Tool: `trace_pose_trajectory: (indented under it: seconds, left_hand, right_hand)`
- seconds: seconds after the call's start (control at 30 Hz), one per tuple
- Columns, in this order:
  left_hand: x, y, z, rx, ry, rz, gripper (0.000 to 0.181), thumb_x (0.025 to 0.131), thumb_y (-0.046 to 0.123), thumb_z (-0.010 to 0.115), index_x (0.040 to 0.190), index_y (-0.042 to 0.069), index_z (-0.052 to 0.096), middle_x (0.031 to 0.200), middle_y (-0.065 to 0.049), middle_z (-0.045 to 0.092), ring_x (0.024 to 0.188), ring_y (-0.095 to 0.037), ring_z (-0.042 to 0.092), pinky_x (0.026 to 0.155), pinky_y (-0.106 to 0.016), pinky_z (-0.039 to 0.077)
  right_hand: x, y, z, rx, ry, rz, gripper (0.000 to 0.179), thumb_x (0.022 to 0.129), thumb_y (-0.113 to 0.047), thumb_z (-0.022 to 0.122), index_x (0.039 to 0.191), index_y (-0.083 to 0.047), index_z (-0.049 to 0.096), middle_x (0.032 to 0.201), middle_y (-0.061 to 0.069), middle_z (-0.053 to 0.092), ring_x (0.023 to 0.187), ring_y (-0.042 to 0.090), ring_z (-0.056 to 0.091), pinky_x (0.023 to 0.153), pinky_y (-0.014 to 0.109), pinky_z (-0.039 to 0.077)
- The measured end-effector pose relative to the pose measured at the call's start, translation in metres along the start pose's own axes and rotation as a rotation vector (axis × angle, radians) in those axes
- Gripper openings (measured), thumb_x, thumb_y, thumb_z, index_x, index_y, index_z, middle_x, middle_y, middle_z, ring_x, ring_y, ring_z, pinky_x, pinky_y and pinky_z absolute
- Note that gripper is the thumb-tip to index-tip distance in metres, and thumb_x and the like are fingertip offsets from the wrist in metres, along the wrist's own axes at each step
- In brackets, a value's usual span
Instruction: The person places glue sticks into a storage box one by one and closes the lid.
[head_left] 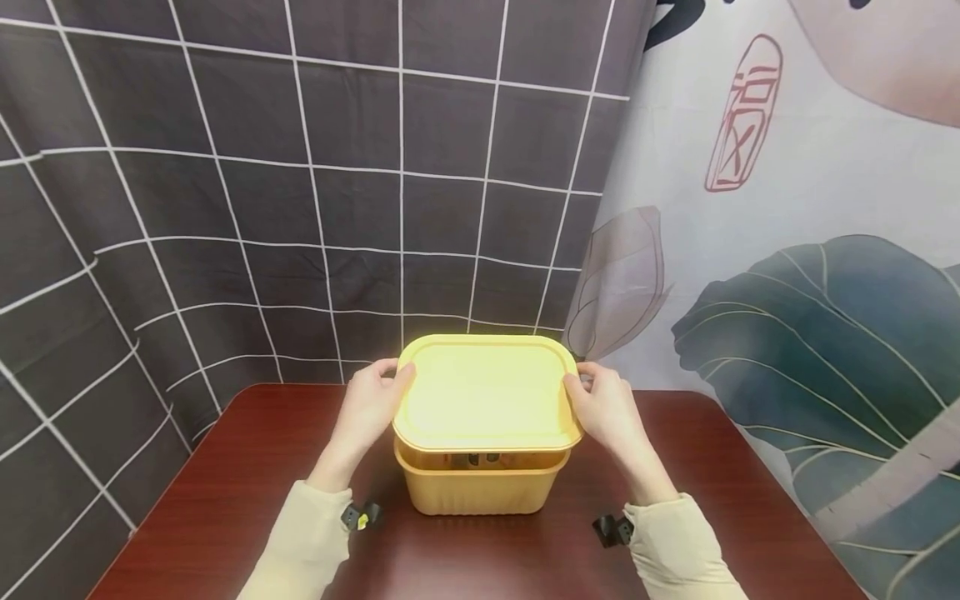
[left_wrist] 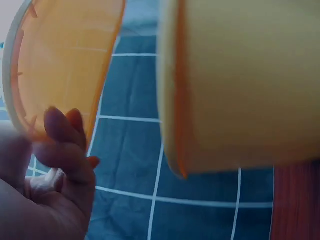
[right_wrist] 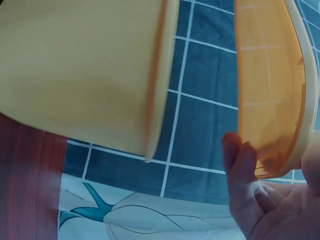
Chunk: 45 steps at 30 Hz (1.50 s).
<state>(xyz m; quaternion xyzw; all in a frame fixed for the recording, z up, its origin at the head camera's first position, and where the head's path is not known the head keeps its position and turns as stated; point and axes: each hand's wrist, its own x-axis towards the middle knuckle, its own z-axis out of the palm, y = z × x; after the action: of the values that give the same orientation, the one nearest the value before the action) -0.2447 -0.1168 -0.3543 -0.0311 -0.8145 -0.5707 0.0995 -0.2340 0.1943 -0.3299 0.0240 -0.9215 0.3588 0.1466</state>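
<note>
A yellow lid (head_left: 487, 392) with rounded corners is held level between two hands, above a yellow plastic box (head_left: 480, 492). The left hand (head_left: 375, 400) pinches the lid's left edge, thumb on top and fingers underneath. On the opposite edge, the right hand (head_left: 603, 408) grips in the same manner. Both wrist views show a gap between the lid (left_wrist: 65, 65) and the rim of the box (right_wrist: 100, 70). Through the front gap in the head view, small dark and reddish items (head_left: 474, 460) show inside the box, too little to identify.
The box stands on a dark red wooden table (head_left: 300, 442). Behind it hangs a dark cloth (head_left: 360, 208) with a white grid. A pale curtain (head_left: 675, 167) with leaf prints hangs at the right. Small black devices (head_left: 615, 530) are worn at the cuffs.
</note>
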Motion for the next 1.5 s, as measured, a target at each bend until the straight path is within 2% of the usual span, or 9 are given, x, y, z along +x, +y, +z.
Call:
trace_pose_trajectory:
  seconds: [0.13,0.23,0.33,0.47,0.63,0.8,0.93,1.5]
  left_hand:
    - [-0.001,-0.004,-0.002,0.208,-0.017,0.088,0.042,0.099,0.032,0.055,0.125,0.001,0.062,0.081,-0.009,0.072,0.07,-0.017,0.068,0.064,-0.032,0.054]
    - [-0.001,-0.005,-0.002,0.351,-0.015,0.137,0.038,0.099,0.032,0.053,0.119,0.002,0.066,0.073,-0.004,0.069,0.065,-0.016,0.064,0.062,-0.034,0.051]
    - [-0.001,-0.006,-0.001,0.469,-0.013,0.153,0.032,0.1,0.031,0.051,0.108,0.005,0.068,0.066,-0.001,0.063,0.063,-0.018,0.059,0.06,-0.035,0.049]
    - [0.0,-0.008,0.002,0.555,-0.036,0.143,0.028,0.1,0.03,0.05,0.094,0.009,0.066,0.061,0.0,0.055,0.059,-0.019,0.055,0.057,-0.034,0.047]
    - [0.001,-0.013,0.006,0.61,-0.073,0.124,0.029,0.1,0.031,0.05,0.083,0.011,0.063,0.061,-0.001,0.053,0.058,-0.02,0.053,0.055,-0.034,0.045]
    - [0.002,-0.021,0.008,0.656,-0.117,0.122,0.031,0.099,0.031,0.049,0.077,0.012,0.06,0.061,-0.001,0.052,0.058,-0.019,0.052,0.055,-0.033,0.044]
    - [0.003,-0.024,0.006,0.675,-0.106,0.116,0.031,0.099,0.031,0.05,0.076,0.012,0.059,0.061,-0.002,0.051,0.059,-0.02,0.052,0.056,-0.034,0.044]
    - [0.007,-0.032,0.008,0.675,-0.111,0.083,0.031,0.097,0.032,0.052,0.079,0.01,0.062,0.062,-0.002,0.052,0.059,-0.021,0.053,0.056,-0.034,0.044]
  right_hand:
    - [0.0,0.001,0.006,-0.063,0.034,-0.027,0.035,0.096,-0.021,0.052,0.119,0.002,0.065,0.087,0.013,0.071,0.083,0.029,0.066,0.071,0.044,0.052]
    - [-0.001,0.001,0.012,-0.107,0.06,-0.04,0.034,0.096,-0.022,0.05,0.116,0.0,0.067,0.086,0.012,0.07,0.081,0.031,0.064,0.071,0.045,0.051]
    - [-0.003,0.002,0.016,-0.144,0.074,-0.045,0.034,0.097,-0.022,0.048,0.114,0.0,0.067,0.096,0.016,0.07,0.087,0.036,0.065,0.076,0.05,0.051]
    - [-0.006,0.002,0.02,-0.184,0.075,-0.047,0.036,0.097,-0.02,0.046,0.114,0.004,0.066,0.104,0.023,0.068,0.095,0.044,0.063,0.081,0.055,0.049]
    - [-0.01,0.005,0.025,-0.215,0.069,-0.06,0.035,0.097,-0.017,0.045,0.113,0.008,0.064,0.102,0.028,0.067,0.096,0.049,0.062,0.081,0.059,0.047]
    - [-0.014,0.011,0.031,-0.223,0.059,-0.051,0.03,0.097,-0.015,0.046,0.106,0.006,0.066,0.094,0.027,0.067,0.089,0.048,0.063,0.075,0.057,0.048]
    - [-0.012,0.014,0.037,-0.225,0.043,-0.06,0.025,0.096,-0.014,0.048,0.094,0.004,0.065,0.082,0.021,0.066,0.078,0.042,0.063,0.068,0.053,0.049]
    - [-0.008,0.028,0.052,-0.222,-0.013,-0.037,0.024,0.095,-0.014,0.049,0.091,0.003,0.066,0.08,0.018,0.066,0.074,0.037,0.063,0.066,0.05,0.049]
